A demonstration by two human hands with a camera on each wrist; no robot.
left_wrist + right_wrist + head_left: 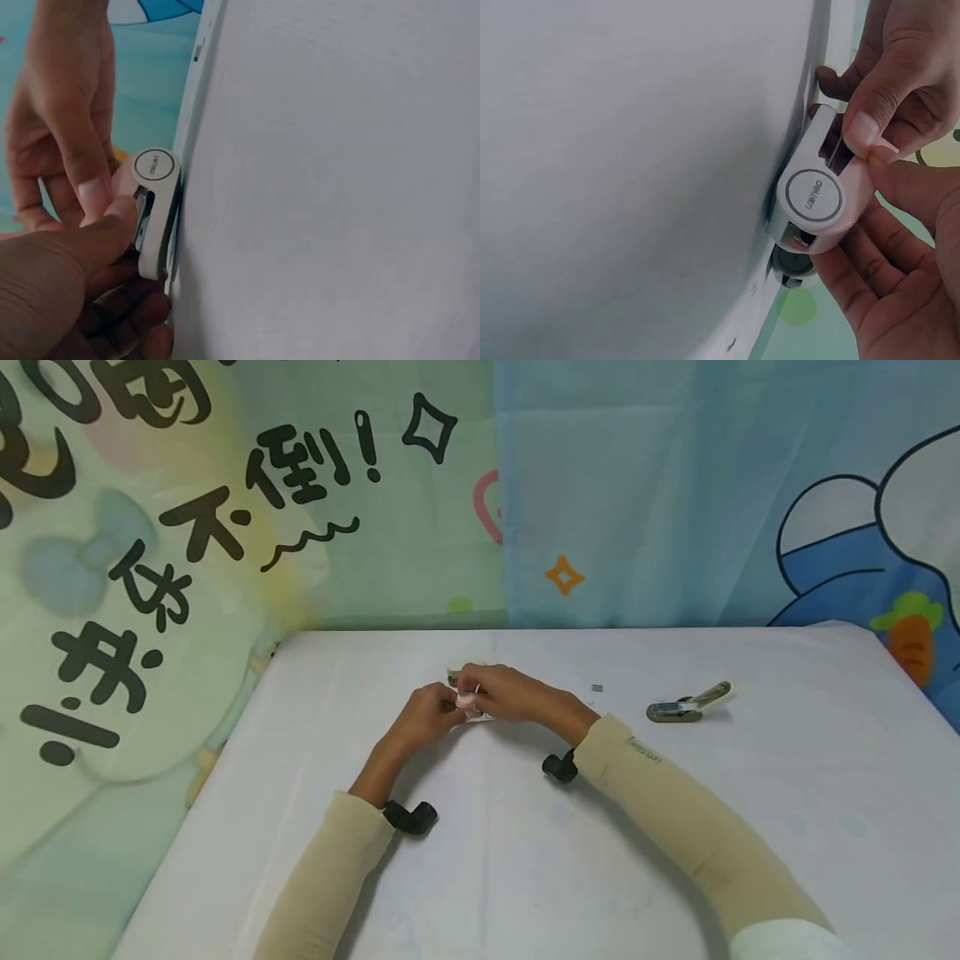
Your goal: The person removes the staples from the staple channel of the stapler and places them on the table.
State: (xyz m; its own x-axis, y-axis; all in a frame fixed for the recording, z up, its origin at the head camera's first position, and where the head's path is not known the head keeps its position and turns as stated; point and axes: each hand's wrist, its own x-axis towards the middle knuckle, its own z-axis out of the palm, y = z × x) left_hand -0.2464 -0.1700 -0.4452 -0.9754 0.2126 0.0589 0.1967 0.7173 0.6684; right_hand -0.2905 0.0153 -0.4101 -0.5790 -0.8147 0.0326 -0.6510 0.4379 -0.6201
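Note:
Near the far edge of the table both hands hold a small pink-and-white stapler (810, 196) with a round logo on its side. Its jaws stand apart, and a metal part (142, 214) shows between them. My left hand (429, 720) pinches it at the narrow end, thumb on the pink part. At the rounded end my right hand (501, 691) grips it, thumb close to the left thumb and fingers against the pink side. In the head view the hands cover most of the stapler.
Behind the hands lies a grey-green object (793, 261), partly hidden. An opened green-and-white stapler (686, 703) lies on the white-covered table (480, 860) to the right. Between it and the hands is a small grey piece (597, 687). A printed curtain (645, 510) hangs behind.

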